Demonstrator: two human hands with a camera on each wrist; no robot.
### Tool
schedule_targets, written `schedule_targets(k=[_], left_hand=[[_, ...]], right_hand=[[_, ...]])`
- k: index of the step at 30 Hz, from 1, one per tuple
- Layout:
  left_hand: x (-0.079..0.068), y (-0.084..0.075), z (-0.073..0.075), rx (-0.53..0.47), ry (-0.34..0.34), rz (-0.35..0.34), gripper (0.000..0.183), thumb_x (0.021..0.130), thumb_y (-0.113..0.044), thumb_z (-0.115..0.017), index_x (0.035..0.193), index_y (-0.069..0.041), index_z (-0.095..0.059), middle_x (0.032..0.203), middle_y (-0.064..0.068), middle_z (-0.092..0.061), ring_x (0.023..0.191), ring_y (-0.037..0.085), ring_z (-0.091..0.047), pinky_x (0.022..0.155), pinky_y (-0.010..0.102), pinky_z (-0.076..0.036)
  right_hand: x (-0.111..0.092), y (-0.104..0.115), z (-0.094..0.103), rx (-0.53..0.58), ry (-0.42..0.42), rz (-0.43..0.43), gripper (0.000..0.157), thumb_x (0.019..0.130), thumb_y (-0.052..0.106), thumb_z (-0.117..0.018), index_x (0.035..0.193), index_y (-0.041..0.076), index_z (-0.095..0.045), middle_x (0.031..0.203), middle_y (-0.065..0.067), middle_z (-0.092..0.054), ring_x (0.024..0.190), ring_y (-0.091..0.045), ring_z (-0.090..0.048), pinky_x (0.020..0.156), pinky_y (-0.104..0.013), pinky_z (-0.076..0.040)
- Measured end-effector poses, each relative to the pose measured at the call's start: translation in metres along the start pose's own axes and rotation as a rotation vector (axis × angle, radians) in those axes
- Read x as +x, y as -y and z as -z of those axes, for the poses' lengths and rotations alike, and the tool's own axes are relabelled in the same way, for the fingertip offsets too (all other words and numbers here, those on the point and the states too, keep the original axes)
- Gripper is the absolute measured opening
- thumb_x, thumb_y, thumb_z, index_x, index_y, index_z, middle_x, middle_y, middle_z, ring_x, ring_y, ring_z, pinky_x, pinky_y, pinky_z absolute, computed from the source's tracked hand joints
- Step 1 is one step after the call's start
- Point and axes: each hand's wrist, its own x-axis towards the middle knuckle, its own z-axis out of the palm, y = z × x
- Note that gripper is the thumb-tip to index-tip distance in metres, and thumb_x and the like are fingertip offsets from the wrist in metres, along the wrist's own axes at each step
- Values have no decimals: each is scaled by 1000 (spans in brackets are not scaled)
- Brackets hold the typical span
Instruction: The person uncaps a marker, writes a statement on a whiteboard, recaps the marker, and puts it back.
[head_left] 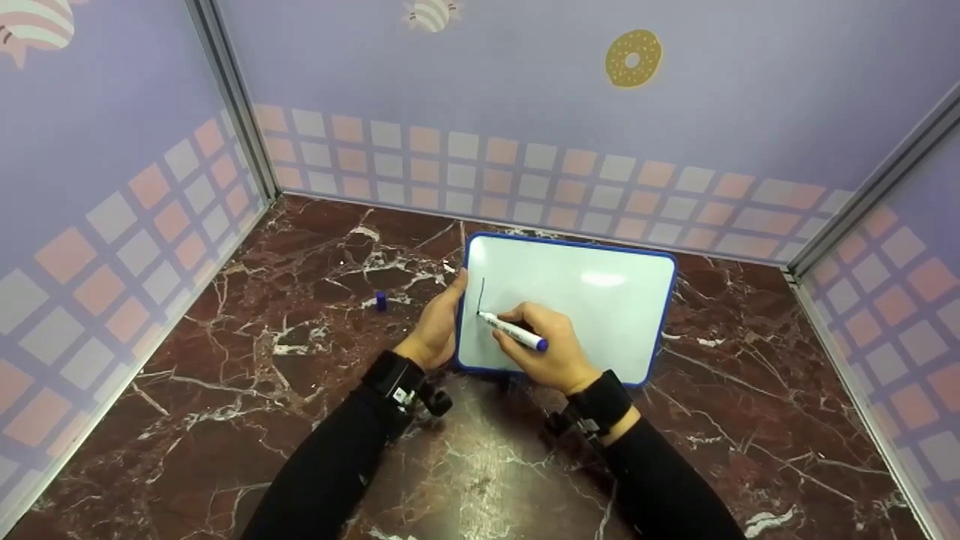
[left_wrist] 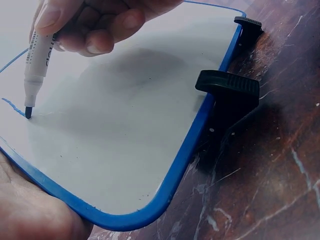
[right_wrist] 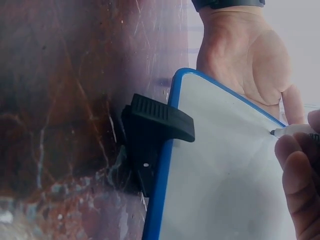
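A whiteboard [head_left: 615, 319] with a blue rim stands tilted on the marble-patterned table. My left hand [head_left: 435, 328] grips its left edge, the thumb along the rim and the other fingers hidden behind the board. My right hand [head_left: 551, 343] pinches a white marker [head_left: 523, 334] with a blue end, its dark tip touching the board's left part. From that tip a thin, nearly vertical blue line [head_left: 482, 292] runs upward. In the left wrist view, the marker [left_wrist: 37, 62] meets the lower end of the line [left_wrist: 12, 106].
A blue marker cap [head_left: 381, 301] stands on the table, left of the left hand. Black clips [left_wrist: 230, 87] grip the board's lower edge, one also showing as a clip [right_wrist: 157, 117] in the right wrist view. Patterned panels [head_left: 480, 90] enclose the table [head_left: 225, 450] at the back and sides.
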Motion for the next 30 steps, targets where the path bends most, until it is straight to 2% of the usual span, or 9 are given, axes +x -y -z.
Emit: schedule_targets(k=[4, 16, 30], left_hand=[[0, 0, 0, -7, 11, -4, 70, 117, -61, -42, 159, -6, -51, 136, 16, -70, 122, 32, -70, 108, 50, -57], [-1, 0, 0, 9, -18, 1, 69, 117, -59, -41, 161, -6, -49, 138, 15, -67, 122, 30, -68, 107, 48, -57], [0, -1, 0, -41, 32, 23, 69, 118, -62, -40, 158, -6, -50, 132, 17, -69, 120, 33, -70, 106, 52, -58]], right_hand=[[0, 0, 0, 6, 4, 0, 15, 94, -3, -85, 102, 2, -73, 104, -10, -82, 69, -16, -63, 61, -27, -52], [-2, 1, 0, 26, 15, -26, 13, 95, -2, -84, 103, 2, -75, 100, -8, -81, 69, -15, -62, 60, -27, -52], [-2, 0, -1, 15, 21, -35, 14, 94, -1, -85, 103, 2, -75, 104, -8, -82, 69, -14, -63, 60, -27, -52]])
